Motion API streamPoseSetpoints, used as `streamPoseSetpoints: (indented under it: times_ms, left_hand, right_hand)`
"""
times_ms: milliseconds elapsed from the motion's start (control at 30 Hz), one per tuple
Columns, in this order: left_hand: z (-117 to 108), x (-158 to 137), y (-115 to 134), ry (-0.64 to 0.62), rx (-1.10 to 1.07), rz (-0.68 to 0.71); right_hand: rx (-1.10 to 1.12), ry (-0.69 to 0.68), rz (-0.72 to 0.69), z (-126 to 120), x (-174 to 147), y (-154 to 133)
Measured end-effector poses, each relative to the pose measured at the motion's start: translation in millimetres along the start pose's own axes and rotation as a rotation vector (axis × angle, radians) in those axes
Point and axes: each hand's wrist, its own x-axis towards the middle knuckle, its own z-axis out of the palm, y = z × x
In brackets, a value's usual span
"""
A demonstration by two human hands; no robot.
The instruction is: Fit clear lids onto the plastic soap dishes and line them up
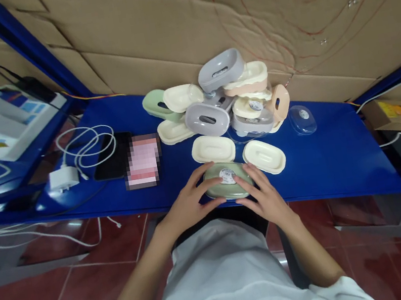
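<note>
A green soap dish (215,192) with a clear lid and a round white label lies at the near edge of the blue table. From its left side my left hand (193,198) grips it, fingers over the lid and thumb along the near edge. My right hand (267,193) holds the opposite side, with fingertips close to the label. Just beyond are two cream oval trays (213,149) (264,156), side by side. The underside of the green dish is hidden.
Behind, grey, cream, green and peach soap dish parts (207,119) form a loose pile. A clear lid (302,120) lies right of it. Leftward are a pixelated pink-screened object (143,160), a black flat object (112,159), and a white charger (63,178) with coiled cable. Cardboard (150,30) stands behind.
</note>
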Motion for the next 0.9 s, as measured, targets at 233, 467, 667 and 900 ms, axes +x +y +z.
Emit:
streamPoseSetpoints:
  times_ms: [233, 467, 667, 900]
  left_hand:
    - [1.2, -5.0, -3.1, -0.009, 0.020, -0.004]
    - [1.0, -7.1, -3.1, -0.033, 0.079, -0.001]
    - [-1.4, -6.4, -6.6, 0.001, 0.021, -0.003]
    - [1.3, -9.3, -1.3, 0.012, -0.061, -0.028]
  right_hand:
    - [-0.031, -0.040, 0.014, 2.8, -1.4, -2.4]
    - [-0.045, -0.034, 0.025, 5.9, -5.7, -5.7]
    - [0.020, -0.057, 0.061, 4.3, -4.2, -2.5]
    - [-0.011, 0.021, -0.032, 3.8, -9.7, -6.4]
